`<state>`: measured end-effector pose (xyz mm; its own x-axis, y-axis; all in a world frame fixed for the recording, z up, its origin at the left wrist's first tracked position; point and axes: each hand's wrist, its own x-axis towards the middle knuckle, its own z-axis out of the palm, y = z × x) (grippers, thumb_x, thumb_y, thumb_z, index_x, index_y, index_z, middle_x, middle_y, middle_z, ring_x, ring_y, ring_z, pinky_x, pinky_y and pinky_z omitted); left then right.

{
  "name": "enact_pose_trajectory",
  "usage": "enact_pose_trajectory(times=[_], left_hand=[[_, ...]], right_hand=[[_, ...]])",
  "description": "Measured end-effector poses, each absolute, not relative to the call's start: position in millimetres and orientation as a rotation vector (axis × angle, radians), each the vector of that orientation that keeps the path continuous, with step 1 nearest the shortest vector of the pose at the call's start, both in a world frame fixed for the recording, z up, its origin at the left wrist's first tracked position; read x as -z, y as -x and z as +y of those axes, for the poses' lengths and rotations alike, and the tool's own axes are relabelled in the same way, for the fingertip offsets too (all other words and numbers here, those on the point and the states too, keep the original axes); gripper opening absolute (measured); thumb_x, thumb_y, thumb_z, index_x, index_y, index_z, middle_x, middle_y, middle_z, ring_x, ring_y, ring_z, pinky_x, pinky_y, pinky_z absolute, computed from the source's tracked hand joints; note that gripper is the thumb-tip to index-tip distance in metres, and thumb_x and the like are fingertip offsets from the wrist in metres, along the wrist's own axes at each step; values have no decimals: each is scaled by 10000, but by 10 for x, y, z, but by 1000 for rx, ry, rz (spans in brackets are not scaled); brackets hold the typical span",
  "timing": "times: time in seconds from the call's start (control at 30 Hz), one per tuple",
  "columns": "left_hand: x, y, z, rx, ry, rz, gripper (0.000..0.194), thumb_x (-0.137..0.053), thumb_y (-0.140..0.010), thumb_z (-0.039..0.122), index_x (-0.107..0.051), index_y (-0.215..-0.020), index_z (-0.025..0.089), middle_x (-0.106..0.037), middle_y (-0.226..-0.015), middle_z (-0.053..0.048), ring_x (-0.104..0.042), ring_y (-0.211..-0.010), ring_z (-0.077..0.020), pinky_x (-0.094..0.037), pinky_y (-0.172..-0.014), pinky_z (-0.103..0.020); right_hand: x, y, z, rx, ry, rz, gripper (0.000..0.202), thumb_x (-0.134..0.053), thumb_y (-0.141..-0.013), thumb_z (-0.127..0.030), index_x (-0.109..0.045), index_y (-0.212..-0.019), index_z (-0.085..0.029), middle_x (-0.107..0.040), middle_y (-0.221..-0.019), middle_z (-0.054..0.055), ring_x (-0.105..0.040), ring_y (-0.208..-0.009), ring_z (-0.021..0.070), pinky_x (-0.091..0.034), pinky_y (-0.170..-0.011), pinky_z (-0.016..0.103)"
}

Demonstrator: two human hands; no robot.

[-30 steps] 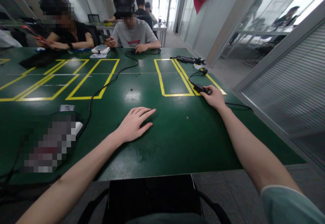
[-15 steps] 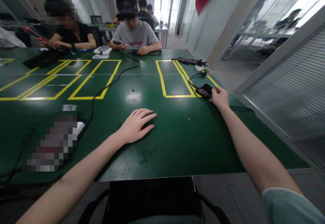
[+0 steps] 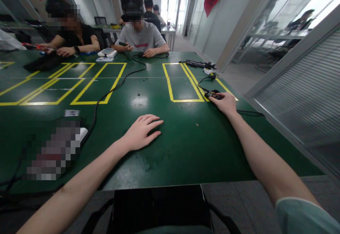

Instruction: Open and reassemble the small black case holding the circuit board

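My left hand (image 3: 143, 132) lies palm down on the green tabletop (image 3: 170, 163), fingers spread, holding nothing. Farther right, my right hand (image 3: 225, 103) has its thumb and fingers closed around a small black cabled device (image 3: 212, 94) with some coloured detail on top. Its exact kind is hard to make out, and my fingers cover its right side. From its far side a black cord (image 3: 203, 81) curves up to a dark plug-like end (image 3: 213, 75). Another black cable (image 3: 251, 113) runs out to the right behind my wrist.
Yellow tape rectangles (image 3: 171, 85) mark the table. A folded black tripod-like stand (image 3: 199, 64) lies at the far right edge. A pixelated item (image 3: 53, 152) sits at left by a long black cable (image 3: 97, 110) and a small paper label (image 3: 71, 113). Two people sit opposite, handling things.
My right hand has shifted slightly left and over the black device, and a dark part that stood up beside it now sits lower under my fingers. My left hand stays still.
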<state>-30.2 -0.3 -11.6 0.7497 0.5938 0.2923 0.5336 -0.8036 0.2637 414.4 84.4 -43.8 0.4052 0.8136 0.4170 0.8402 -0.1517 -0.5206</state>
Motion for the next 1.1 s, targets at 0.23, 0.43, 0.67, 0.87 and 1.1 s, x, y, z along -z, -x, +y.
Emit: enact_pose_trajectory(times=[0.23, 0.43, 0.67, 0.87, 1.1], left_hand=[[128, 319, -4, -556, -2765, 904, 395, -518, -1056, 398, -631, -1397, 233, -645, -1412, -120, -553, -1341, -291, -458, -1130, -522], [131, 315, 0, -547, -2763, 900, 386, -520, -1056, 392, -639, -1383, 224, -657, -1390, -115, -565, -1321, -281, -462, -1122, -504], [126, 298, -7, -557, -2767, 875, 375, -523, -1055, 382, -647, -1374, 229, -671, -1368, -110, -576, -1306, -277, -463, -1119, -492], [99, 278, -13, -589, -2769, 879, 409, -529, -1048, 378, -613, -1404, 195, -668, -1373, -130, -581, -1307, -293, -460, -1124, -506], [86, 198, -121, -829, -2742, 752, 406, -575, -984, 374, -631, -1349, 207, -721, -1223, -124, -672, -1127, -273, -532, -998, -447]], right_hand=[[467, -4180, 835, 199, 1939, -1248, 431, -755, -763, -458, -799, -1047, -137, -687, -1084, 166, -668, -976, 328, -548, -898, 458], [499, -4200, 867, 120, 2105, -1272, 407, -756, -750, -470, -811, -1047, -198, -766, -1030, 150, -692, -982, 365, -557, -790, 445], [405, -4110, 782, 33, 2102, -1404, 450, -750, -751, -497, -811, -1062, -177, -786, -1030, 153, -706, -968, 363, -548, -759, 421], [315, -3561, 588, -130, 1847, -1719, 336, -762, -788, -443, -806, -1012, -196, -785, -990, 110, -720, -929, 322, -555, -788, 410], [293, -2367, -29, -465, 985, -2378, 253, -760, -870, -371, -771, -1047, -191, -734, -931, 76, -705, -817, 224, -547, -741, 329]])
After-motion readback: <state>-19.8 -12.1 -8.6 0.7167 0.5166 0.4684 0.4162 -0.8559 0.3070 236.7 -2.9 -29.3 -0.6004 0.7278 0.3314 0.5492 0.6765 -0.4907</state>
